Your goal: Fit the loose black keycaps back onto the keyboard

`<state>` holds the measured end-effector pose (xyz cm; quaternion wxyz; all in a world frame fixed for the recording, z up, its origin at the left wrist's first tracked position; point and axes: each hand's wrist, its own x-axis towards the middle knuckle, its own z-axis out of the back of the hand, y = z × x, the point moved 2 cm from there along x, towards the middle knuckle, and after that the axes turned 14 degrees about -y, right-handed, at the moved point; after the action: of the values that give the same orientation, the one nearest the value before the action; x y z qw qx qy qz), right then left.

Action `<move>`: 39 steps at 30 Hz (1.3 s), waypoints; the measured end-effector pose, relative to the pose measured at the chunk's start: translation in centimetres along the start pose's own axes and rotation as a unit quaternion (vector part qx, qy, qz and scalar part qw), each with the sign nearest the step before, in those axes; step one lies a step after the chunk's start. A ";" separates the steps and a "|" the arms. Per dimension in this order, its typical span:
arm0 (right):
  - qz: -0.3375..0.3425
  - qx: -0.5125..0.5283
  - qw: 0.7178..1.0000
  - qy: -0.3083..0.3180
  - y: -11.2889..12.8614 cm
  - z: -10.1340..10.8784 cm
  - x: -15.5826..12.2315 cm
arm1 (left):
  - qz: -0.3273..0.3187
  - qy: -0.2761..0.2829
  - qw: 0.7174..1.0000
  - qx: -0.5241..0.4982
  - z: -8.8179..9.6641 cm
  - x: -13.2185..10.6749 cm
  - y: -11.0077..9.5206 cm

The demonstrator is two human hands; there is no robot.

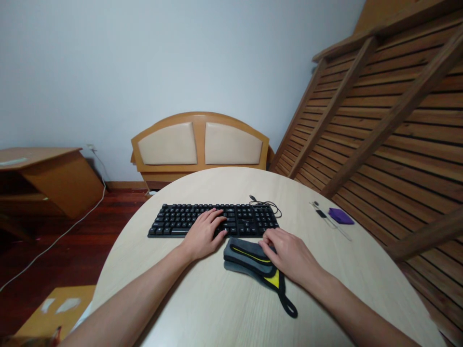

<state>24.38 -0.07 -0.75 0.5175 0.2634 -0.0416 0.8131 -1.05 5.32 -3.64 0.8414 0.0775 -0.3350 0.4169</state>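
A black keyboard (181, 222) lies flat on the pale round table (173, 299). My left hand (204, 233) rests over its middle keys, palm down, with fingers spread and the thumb at the front edge. In front of the keyboard's right half is a folded grey cleaning cloth (246, 251) with black edging, yellow parts and a black loop. My right hand (289, 251) is closed at the cloth's right side, thumb against it and curled fingers beside the keyboard's front right corner. Those fingertips are partly hidden.
Behind the keyboard lies its coiled black USB cable (269, 205). A purple folded cloth (340, 216) and a thin white cable (329, 219) are at the table's right. Slatted wooden panels (390, 125) lean on the right; a padded headboard (200, 140) stands behind the table.
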 end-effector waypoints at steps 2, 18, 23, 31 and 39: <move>0.047 0.084 0.995 0.032 1.1 0.0 -0.1 | -0.001 -0.003 1.000 -0.001 0.1 0.0 0.0; 0.020 -0.044 0.999 -0.015 0.6 -2.6 7.6 | 0.043 -0.013 0.996 0.075 -0.8 -0.2 0.2; 0.016 -0.090 0.996 0.022 1.7 -4.5 8.4 | 0.049 0.003 0.993 0.103 -1.1 -0.4 0.3; 0.018 -0.157 0.986 0.045 3.8 -3.9 4.7 | 0.055 0.000 0.991 0.119 -1.4 -0.5 0.4; -0.014 -0.186 0.982 0.031 4.8 -2.3 4.2 | 0.045 0.002 0.994 0.101 -1.1 -0.6 0.0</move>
<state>17.95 1.98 0.25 0.5702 0.1378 -0.1724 0.7913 -0.72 5.39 -4.84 0.8106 0.1458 -0.2926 0.4858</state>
